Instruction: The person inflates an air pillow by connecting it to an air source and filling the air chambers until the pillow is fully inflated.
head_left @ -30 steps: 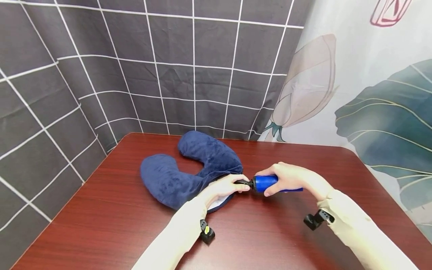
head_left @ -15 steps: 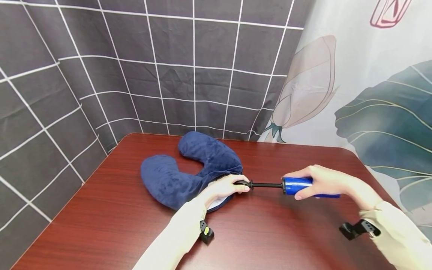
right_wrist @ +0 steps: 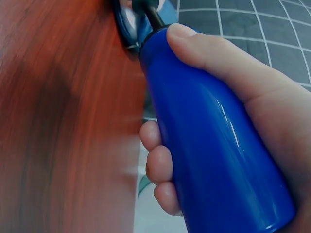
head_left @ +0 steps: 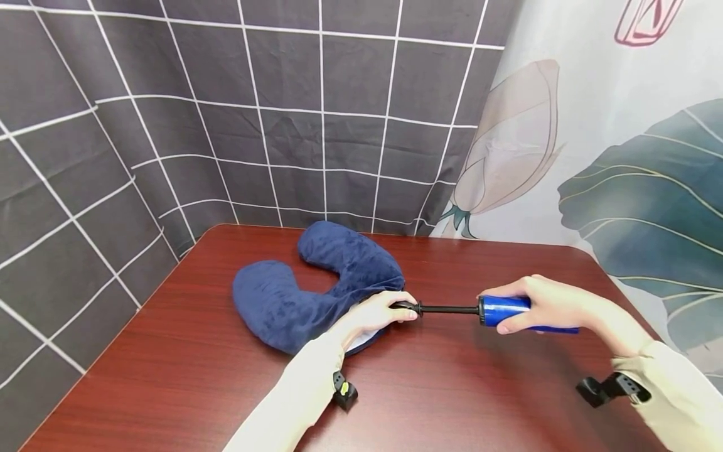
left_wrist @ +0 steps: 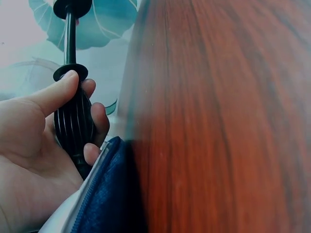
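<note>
A navy plush U-shaped neck pillow [head_left: 282, 307] lies on the table, its zipped cover parted at the right end with white lining showing. My left hand [head_left: 381, 311] grips the ribbed black handle [left_wrist: 74, 124] of a hand pump, right at the pillow's opening. My right hand [head_left: 542, 304] wraps round the pump's blue barrel [right_wrist: 204, 131], thumb near its black collar. Between the hands a length of black rod [head_left: 449, 309] is exposed, level above the table. The handle's far end is hidden in my left hand and the pillow's opening.
The reddish-brown wooden table [head_left: 186, 364] carries the pillow. Behind it hangs a dark grey curtain [head_left: 361, 144] with white grid lines, and on the right a white curtain [head_left: 599, 81] with a flower and leaf print. A small black camera sits on each sleeve.
My right hand has drawn the blue barrel to the right, baring the black rod, fast at first and only slightly in the last half second. Left hand and pillow stay in place.
</note>
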